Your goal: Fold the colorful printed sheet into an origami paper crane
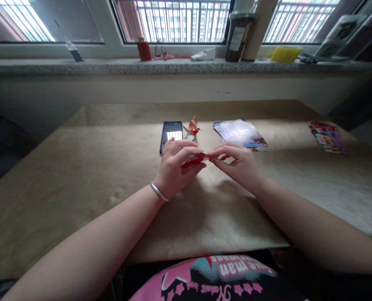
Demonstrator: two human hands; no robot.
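My left hand (178, 167) is wrapped round a small red packet (192, 160) with white lettering, held just above the table. The fingertips of my right hand (234, 161) pinch the packet's right end. What the packet contains is hidden. Just beyond my left hand lies a dark phone (172, 130) with a bright reflection on its screen, partly covered by my fingers. Beside the phone sits a crumpled orange-red wrapper (193, 125).
A stack of glossy printed sheets (240, 133) lies beyond my right hand. Colourful cards (327, 137) are spread at the table's right side. On the stone windowsill (110, 67) stand a red candle-like object (144, 49), a dark lidded container (238, 37) and a yellow sponge-like block (286, 54).
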